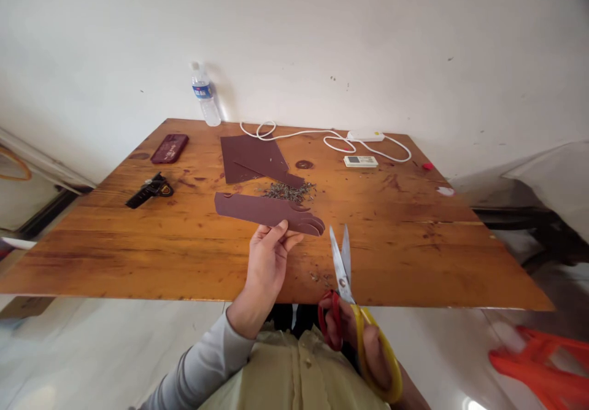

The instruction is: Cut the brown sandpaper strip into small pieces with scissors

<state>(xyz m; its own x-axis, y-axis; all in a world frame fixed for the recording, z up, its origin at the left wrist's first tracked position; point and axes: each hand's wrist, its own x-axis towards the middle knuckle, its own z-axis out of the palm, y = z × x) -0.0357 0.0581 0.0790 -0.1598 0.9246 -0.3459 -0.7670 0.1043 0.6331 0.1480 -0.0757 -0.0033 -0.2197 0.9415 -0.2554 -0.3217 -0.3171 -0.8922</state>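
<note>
My left hand pinches the lower edge of a stiff reddish-brown strip between thumb and fingers, above the table. Curved cuts and curling slivers show at the strip's right end. In my right hand is a pair of scissors with one red and one yellow handle loop. The blades point up and stand apart, just right of the strip and not touching it. Behind the strip lies a heap of small dark shavings. Larger reddish-brown sheets rest on the table beyond, one narrow piece overlapping another.
The wooden table meets a white wall. A water bottle, a dark red phone and a black holder-like object are on the left. At the back right are a white power strip with its cord and a remote control.
</note>
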